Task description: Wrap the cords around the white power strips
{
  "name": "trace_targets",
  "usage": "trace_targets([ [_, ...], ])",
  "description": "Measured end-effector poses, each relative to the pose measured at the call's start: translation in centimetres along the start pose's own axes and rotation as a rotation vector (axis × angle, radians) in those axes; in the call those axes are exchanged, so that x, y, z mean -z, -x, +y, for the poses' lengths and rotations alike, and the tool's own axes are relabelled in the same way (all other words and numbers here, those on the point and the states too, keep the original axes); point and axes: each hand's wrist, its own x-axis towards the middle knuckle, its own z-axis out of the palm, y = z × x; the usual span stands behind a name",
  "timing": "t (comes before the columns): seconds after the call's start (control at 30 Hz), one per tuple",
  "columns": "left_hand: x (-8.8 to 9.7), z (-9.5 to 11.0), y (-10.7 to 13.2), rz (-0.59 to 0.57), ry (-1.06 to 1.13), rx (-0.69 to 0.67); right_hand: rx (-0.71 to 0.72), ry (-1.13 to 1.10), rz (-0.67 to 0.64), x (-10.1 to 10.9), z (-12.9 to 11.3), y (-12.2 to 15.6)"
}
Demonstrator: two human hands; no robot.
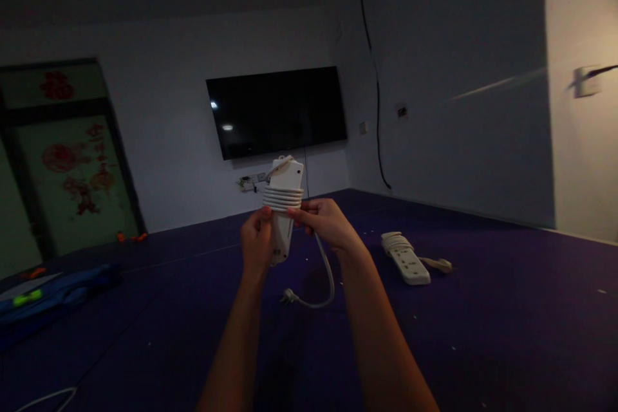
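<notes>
In front of me a white power strip is held up, tilted slightly, with its white cord wound around its middle in several turns. My left hand grips its left side just below the coils, thumb against the edge. From the right, my right hand pinches at the lowest turns of the cord. A loose end of the cord hangs down in a loop to the plug. To the right, a second white power strip lies with its cord wrapped around one end.
Purple flooring spreads around me with small white specks. Blue cloth with a bright green item lies at left, near orange objects. A television hangs on the far wall, and a dark cable dangles at right.
</notes>
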Motion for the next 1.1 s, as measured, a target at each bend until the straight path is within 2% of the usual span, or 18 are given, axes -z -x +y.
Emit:
trace_targets([
  [0.17, 0.1, -0.3, -0.1, 0.061, -0.050, -0.036, -0.069, 0.010, 0.061, -0.6, -0.5, 0.1],
  [0.3, 0.5, -0.5, -0.3, 0.158, -0.119, -0.086, -0.103, -0.018, 0.120, -0.6, -0.5, 0.2],
  [0.4, 0.9, -0.9, -0.6, 0.214, -0.144, -0.089, -0.137, -0.015, 0.084, -0.2, -0.3, 0.2],
  [0.53, 1.4, -1.5, -1.0, 0.234, -0.158, -0.097, -0.176, 0.138, 0.007, 0.3, -0.1, 0.0],
  [0.67, 1.7, -1.8, -1.1, 0.267, -0.160, -0.066, -0.071, 0.234, 0.019, 0.1, -0.4, 0.1],
  [0.83, 1.6, -1.7, -1.0, 0.325, -0.200, -0.061, 0.005, 0.276, -0.121, -0.7, -1.0, 0.5],
  [1.1, 1.5, -1.1, -0.2, 0.425, -0.528, -0.198, 0.138, 0.445, -0.205, -2.3, -0.8, 0.7],
])
